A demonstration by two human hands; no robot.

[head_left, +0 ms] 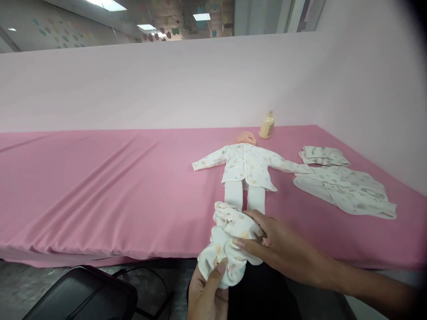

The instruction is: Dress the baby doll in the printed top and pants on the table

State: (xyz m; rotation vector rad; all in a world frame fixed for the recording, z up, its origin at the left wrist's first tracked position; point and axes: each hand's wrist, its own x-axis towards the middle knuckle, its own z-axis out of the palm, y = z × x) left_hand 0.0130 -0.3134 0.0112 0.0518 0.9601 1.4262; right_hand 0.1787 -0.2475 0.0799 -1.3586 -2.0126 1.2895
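Note:
A baby doll point(246, 137) lies on its back, head toward the wall, in a white printed jacket point(245, 164) with both sleeves spread. Its two legs point(233, 194) look white and point toward me. Bunched printed baby pants point(230, 249) cover the ends of the legs at the front edge of the table. My left hand point(208, 286) grips the near end of the pants, thumb on top. My right hand point(267, 238) pinches their right side, higher up. The bunched cloth hides the doll's feet, so I cannot tell how far they are inside.
A pink sheet point(133, 191) covers the table. Beside the doll's head stands a pump bottle point(267, 126). Printed baby clothes point(353, 189) lie spread at the right, touching one sleeve, with a folded garment point(325, 155) behind. A black chair point(86, 293) stands at lower left.

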